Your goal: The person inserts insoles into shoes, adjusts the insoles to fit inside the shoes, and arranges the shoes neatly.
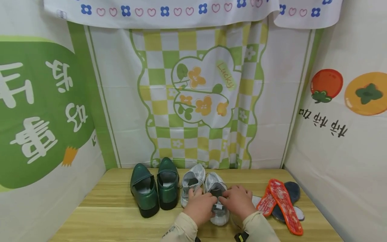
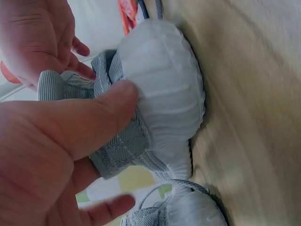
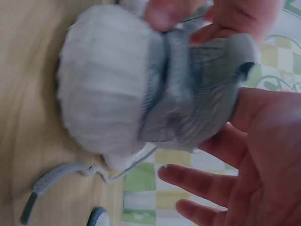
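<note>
A grey-white lace-up sneaker [image 1: 220,219] stands on the wooden tabletop, heel towards me, between my two hands. My left hand [image 1: 201,206] pinches its collar from the left; in the left wrist view the thumb [image 2: 120,101] presses the back of the heel. On the opposite side my right hand [image 1: 240,201] holds the collar, its thumb hidden inside the opening and its other fingers [image 3: 197,183] spread along the outer side. The matching sneaker [image 1: 198,171] sits just left of it. A loose grey lace [image 3: 61,176] trails on the wood in the right wrist view.
Dark green loafers [image 1: 145,196] stand side by side at the left. At the right, red patterned insoles [image 1: 284,201] lie crossed over dark blue insoles [image 1: 292,191]. A white insole [image 1: 256,200] shows beside my right hand. Printed cloth walls [image 1: 199,101] surround the wooden tabletop [image 1: 99,215].
</note>
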Available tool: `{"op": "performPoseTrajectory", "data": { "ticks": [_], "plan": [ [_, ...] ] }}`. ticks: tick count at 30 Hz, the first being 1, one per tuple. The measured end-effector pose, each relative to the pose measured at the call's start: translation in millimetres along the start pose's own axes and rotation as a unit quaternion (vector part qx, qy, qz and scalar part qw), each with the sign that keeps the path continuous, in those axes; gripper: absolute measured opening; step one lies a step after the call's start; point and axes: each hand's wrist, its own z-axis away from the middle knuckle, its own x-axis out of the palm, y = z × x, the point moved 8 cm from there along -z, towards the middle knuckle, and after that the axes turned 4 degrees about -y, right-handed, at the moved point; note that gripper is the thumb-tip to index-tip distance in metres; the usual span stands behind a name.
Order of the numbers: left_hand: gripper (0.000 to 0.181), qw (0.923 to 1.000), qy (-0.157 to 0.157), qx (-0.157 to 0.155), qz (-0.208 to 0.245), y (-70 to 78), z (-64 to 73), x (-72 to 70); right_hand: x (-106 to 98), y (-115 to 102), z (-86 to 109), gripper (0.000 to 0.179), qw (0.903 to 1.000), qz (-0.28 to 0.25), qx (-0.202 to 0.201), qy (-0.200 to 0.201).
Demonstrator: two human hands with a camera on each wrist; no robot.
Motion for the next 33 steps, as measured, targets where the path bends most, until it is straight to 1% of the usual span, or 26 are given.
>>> {"op": "performPoseTrajectory", "data": {
  "ticks": [2,4,6,9,12,13,15,18,20,22,27,30,33],
  "plan": [
    [0.035,1.0,0.006,-0.006,0.002,-0.6,0.6,-0.7,-0.8,0.7,0.0,0.018,0.9999,-0.002,0.009,0.01],
    [0.034,0.9997,0.02,-0.014,0.003,-0.8,2.7,-3.8,-1.4,1.7,-0.2,0.019,0.9996,0.002,0.02,0.021],
    [0.033,0.9992,0.033,-0.023,-0.002,-0.6,4.8,-6.7,-1.5,1.9,-0.6,0.027,0.9991,-0.002,0.028,0.032],
    [0.033,0.9979,0.048,-0.039,-0.021,0.7,7.2,-10.5,-0.7,-1.3,-1.2,0.038,0.9987,-0.015,0.027,0.041],
    [0.035,0.9966,0.056,-0.051,-0.031,1.8,8.5,-10.9,0.8,-5.1,-1.3,0.042,0.9987,-0.021,0.022,0.04],
    [0.035,0.9966,0.057,-0.05,-0.031,2.3,8.5,-10.5,1.3,-5.8,-1.3,0.042,0.9989,-0.018,0.02,0.039],
    [0.034,0.9976,0.051,-0.038,-0.026,4.1,7.6,-9.8,3.2,-7.7,-1.1,0.039,0.9994,-0.013,0.01,0.032],
    [0.033,0.9991,0.037,-0.012,-0.016,5.2,5.3,-6.8,6.7,-11.3,-0.2,0.03,0.9997,0.002,-0.017,0.019],
    [0.032,0.9995,0.029,-0.004,-0.01,4.9,4.5,-5.5,9.4,-12.4,1.3,0.025,0.9996,0.007,-0.025,0.005],
    [0.032,0.9996,0.027,-0.009,-0.004,3.0,4.7,-4.8,10.3,-11.3,2.6,0.027,0.9997,0.009,-0.022,-0.005],
    [0.033,0.9979,0.052,-0.039,-0.007,1.4,7.4,-8.5,12.2,-6.5,3.1,0.044,0.9998,-0.017,-0.005,-0.009],
    [0.034,0.9962,0.063,-0.058,-0.016,2.3,8.9,-10.4,14.5,-4.9,1.5,0.047,0.9995,-0.031,-0.007,-0.008],
    [0.034,0.9952,0.07,-0.067,-0.017,2.9,10.1,-11.1,18.1,-1.6,-0.8,0.051,0.999,-0.038,-0.003,-0.024]
  ]
}}
